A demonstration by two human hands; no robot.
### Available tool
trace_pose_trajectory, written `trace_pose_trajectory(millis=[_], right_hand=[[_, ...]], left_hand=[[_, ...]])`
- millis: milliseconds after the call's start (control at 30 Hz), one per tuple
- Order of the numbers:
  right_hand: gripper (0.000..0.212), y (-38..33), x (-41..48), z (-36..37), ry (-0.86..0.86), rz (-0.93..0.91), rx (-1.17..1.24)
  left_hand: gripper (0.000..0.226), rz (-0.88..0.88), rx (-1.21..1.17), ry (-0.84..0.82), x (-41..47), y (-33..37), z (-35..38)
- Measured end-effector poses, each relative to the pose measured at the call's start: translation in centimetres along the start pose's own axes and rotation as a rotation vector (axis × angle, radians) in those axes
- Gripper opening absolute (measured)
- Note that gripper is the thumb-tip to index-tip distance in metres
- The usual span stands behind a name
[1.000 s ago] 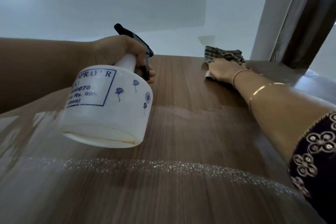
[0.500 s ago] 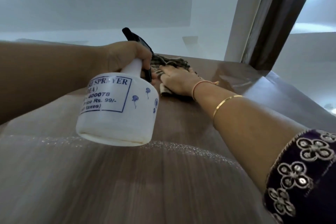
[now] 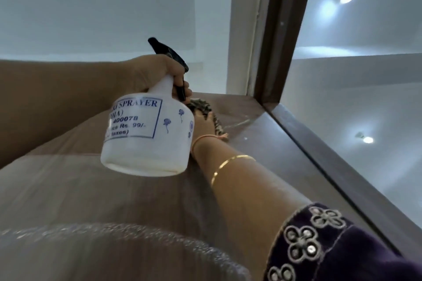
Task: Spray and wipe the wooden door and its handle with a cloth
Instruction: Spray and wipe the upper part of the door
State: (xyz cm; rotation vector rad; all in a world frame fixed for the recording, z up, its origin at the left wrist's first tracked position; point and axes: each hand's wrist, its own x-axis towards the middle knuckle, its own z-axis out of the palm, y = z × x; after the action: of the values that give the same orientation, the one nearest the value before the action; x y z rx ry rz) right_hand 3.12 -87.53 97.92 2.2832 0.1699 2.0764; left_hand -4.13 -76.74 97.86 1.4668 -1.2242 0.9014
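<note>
Pressing the checked cloth (image 3: 204,107) flat against the wooden door (image 3: 127,191) with my right hand (image 3: 203,126), I am working high up, close to the door's top edge. That hand is spread over the cloth with the palm down, and most of it is hidden from me behind the spray bottle (image 3: 148,134), so I cannot see how my fingers lie. Only a dark, crumpled fringe of the cloth shows past the bottle's shoulder, on the far side and along the right of my hand.

My left hand (image 3: 157,73) is wrapped tight around the bottle's neck, fingers by the black trigger (image 3: 180,89). The bottle hangs just in front of my wiping hand, off the wood, with its nozzle aimed away and to the right.

What matters for the next stroke is where the uncleaned wood lies. The door runs away from me as a long panel, its long axis going from near to far, and its right edge meets the dark door frame (image 3: 283,29) at the far right. My cloth sits at the far end, a little left of that corner. A band of fine droplets (image 3: 109,232) lies across the wood near me, well apart from the cloth. So I judge the wiping must travel back toward me along the panel. My right arm already lies along that line, while the left, holding the bottle, sits across it and may need to lift clear. The handle is not in view.
</note>
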Motion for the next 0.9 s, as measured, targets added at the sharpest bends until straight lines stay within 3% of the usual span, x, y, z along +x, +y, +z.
trace_pose_trajectory(millis=[233,400,633,900], right_hand=[[0.06,1.4,-0.1,0.1,-0.095,-0.031,-0.017],[0.063,2.1,-0.8,-0.5,-0.109,-0.118,-0.127],[0.07,1.9,-0.8,-0.3,-0.065,-0.134,-0.067],[0.062,2.8,0.5,0.4,-0.046,-0.148,0.001]], left_hand=[[0.014,0.004,0.196,0.07,1.4,2.7,2.7],[0.016,-0.014,0.196,0.077,1.3,2.8,3.3],[0.013,-0.042,0.171,0.095,0.6,2.4,2.4],[0.015,-0.091,0.156,0.127,0.3,0.4,0.6]])
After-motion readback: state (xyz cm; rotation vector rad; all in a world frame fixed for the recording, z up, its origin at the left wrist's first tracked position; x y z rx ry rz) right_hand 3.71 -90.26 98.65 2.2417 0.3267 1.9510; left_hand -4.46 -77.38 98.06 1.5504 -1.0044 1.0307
